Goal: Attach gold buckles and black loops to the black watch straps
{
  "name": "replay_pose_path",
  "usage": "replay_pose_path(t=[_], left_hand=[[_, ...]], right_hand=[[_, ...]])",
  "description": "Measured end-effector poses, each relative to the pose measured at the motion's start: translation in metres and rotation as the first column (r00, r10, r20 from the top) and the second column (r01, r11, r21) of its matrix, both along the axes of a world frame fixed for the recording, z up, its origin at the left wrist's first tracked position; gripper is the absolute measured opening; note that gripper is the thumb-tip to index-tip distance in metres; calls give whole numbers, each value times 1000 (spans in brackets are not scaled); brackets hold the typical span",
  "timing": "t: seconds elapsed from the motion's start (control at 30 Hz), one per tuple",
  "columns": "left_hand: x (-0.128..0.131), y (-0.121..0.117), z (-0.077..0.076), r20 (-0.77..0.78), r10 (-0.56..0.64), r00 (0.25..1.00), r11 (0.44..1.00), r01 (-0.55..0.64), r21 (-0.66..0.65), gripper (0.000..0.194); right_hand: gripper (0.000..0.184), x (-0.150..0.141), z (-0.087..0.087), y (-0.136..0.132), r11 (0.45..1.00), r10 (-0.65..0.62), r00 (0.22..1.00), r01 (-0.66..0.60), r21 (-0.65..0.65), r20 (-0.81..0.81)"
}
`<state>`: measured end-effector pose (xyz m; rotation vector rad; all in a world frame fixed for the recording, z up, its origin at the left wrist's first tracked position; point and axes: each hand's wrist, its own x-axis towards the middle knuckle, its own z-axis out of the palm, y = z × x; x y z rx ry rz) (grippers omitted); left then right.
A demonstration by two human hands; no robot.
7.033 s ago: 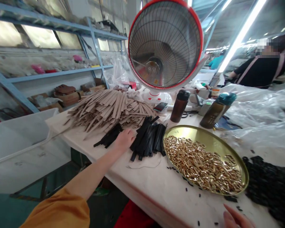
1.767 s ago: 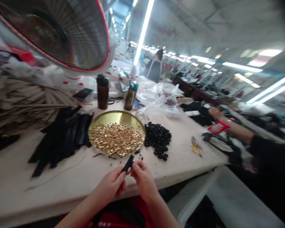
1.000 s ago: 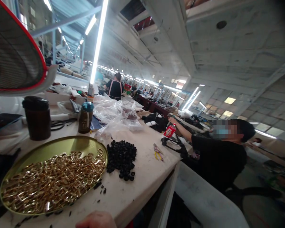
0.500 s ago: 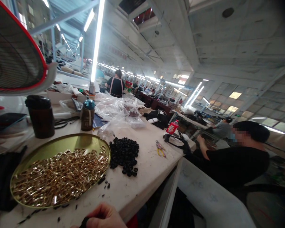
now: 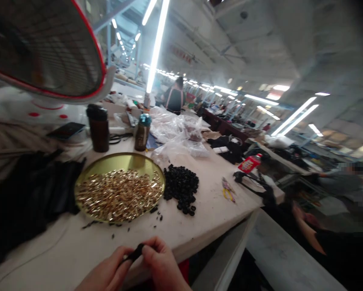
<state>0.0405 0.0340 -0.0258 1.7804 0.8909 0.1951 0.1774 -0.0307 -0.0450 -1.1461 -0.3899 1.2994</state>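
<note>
My left hand [image 5: 107, 273] and my right hand [image 5: 161, 264] meet at the table's near edge, both pinched on a small black strap piece [image 5: 135, 254]. Just beyond them sits a round gold tray [image 5: 120, 161] heaped with small gold metal fittings [image 5: 117, 196]. A pile of small black rings [image 5: 181, 186] lies right of the tray, with a few loose black bits scattered in front. A heap of black straps [image 5: 26, 194] lies on the left.
A red-rimmed heater dish [image 5: 45, 44] stands at the back left, with a dark cup [image 5: 98, 129], a bottle [image 5: 142, 132] and a phone [image 5: 65, 130] behind the tray. Clear plastic bags [image 5: 178, 133] and yellow snips [image 5: 228, 190] lie right. A seated person's arm [image 5: 308, 226] is at the right.
The camera has tilted down and left since half a second ago. Both my hands have come into view together on the black piece. The person at the right has shifted lower.
</note>
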Motion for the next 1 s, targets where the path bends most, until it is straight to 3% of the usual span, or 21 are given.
replay_pose_path(t=[0.1, 0.2, 0.3, 0.43, 0.5, 0.53, 0.6, 0.63, 0.67, 0.7, 0.73, 0.8, 0.9, 1.0], left_hand=[[-5, -5, 13, -11, 50, 999, 998, -50, 41, 51], [-9, -5, 21, -7, 28, 1000, 999, -28, -26, 53], [-13, -5, 23, 9, 11, 1000, 990, -9, -139, 55], [-13, 3, 16, 76, 107, 991, 994, -104, -44, 54], [-13, 11, 14, 124, 123, 985, 991, -114, -77, 50], [-13, 16, 14, 145, 128, 981, 988, -114, -104, 45], [-15, 25, 13, 170, 178, 969, 978, -156, -139, 33], [-15, 29, 13, 173, 224, 959, 968, -199, -152, 27], [-16, 32, 12, 175, 275, 945, 954, -247, -169, 23], [-15, 34, 10, 176, 321, 931, 939, -288, -190, 21], [-15, 35, 9, 179, 351, 919, 926, -312, -213, 19], [-15, 34, 6, 189, 372, 909, 914, -324, -243, 18], [-17, 31, 5, 194, 377, 906, 912, -326, -248, 18], [-21, 30, 6, 200, 412, 889, 896, -356, -264, 20]], right_hand=[[20, -8, -3, -2, 998, 65, 987, -64, 16, -147], [22, -13, -7, -2, 988, 152, 975, -156, -13, -163], [17, -16, -9, -2, 987, 144, 985, -150, -58, -94], [18, -17, -4, 5, 969, 241, 970, -239, -68, 14], [21, -6, 3, 17, 949, 314, 927, -302, -89, 205], [24, 3, 7, 26, 946, 324, 881, -307, -103, 344], [29, 26, 16, 52, 960, 260, 714, -265, -94, 650], [30, 37, 19, 67, 971, 211, 577, -216, -101, 789], [29, 46, 22, 82, 977, 193, 393, -158, -142, 899], [28, 54, 24, 98, 968, 248, 190, -92, -234, 950], [30, 59, 24, 112, 945, 326, 54, -20, -325, 944], [30, 62, 23, 135, 918, 396, -28, 51, -394, 918], [25, 61, 21, 147, 917, 395, 7, 58, -395, 918], [22, 63, 26, 134, 931, 363, 83, 0, -365, 928]])
